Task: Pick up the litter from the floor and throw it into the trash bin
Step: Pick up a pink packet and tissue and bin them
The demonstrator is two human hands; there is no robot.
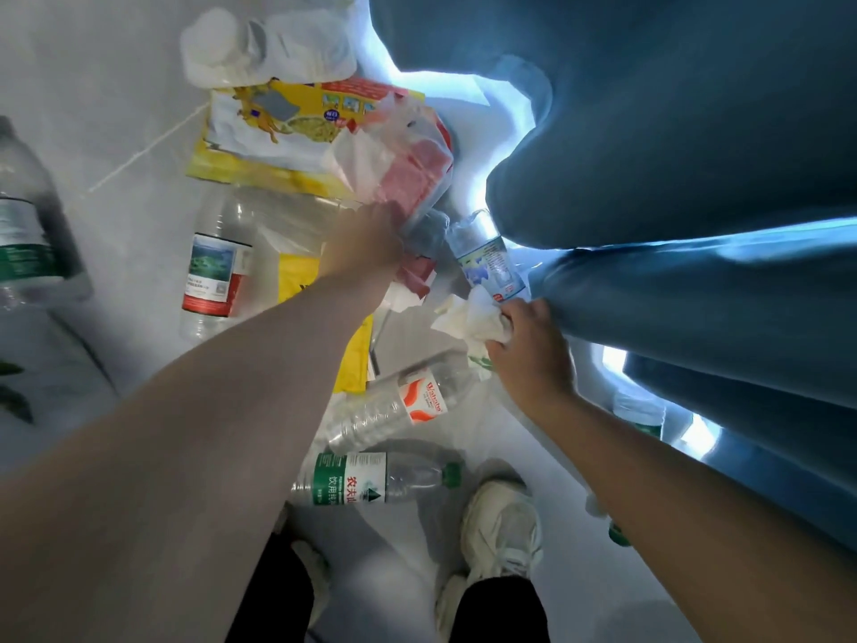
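The person bends over a heap of litter on a pale floor [92, 85], a blue curtain [672, 155] hanging at right. The right hand [528, 350] is closed on a crumpled white tissue [468, 322], lifted just off the pile. The left hand [366, 243] reaches farther in and presses at a thin plastic bag [408, 169] with red showing through; motion blur hides the fingers, so whether it grips or only touches cannot be told.

What the next move probably turns on is the bag — it lies directly at the left fingertips, sprawled away to the far right, so the left hand is clearly the nearer one. No trash bin shows.

Labels: a crushed bottle [399, 410] between the two arms, lying slantwise from near left to far right, reads "Watsons" on a red and white band. Nearer the shoes [501, 526], a bottle [371, 478] lying left to right with its green cap rightward carries green Chinese print, "农夫山" legible. A blue-labelled bottle [487, 257] sits by the curtain, its text too small to read. At left, another [213, 271] bears a landscape picture over a red strip. A yellow package [297, 118] lies beyond.
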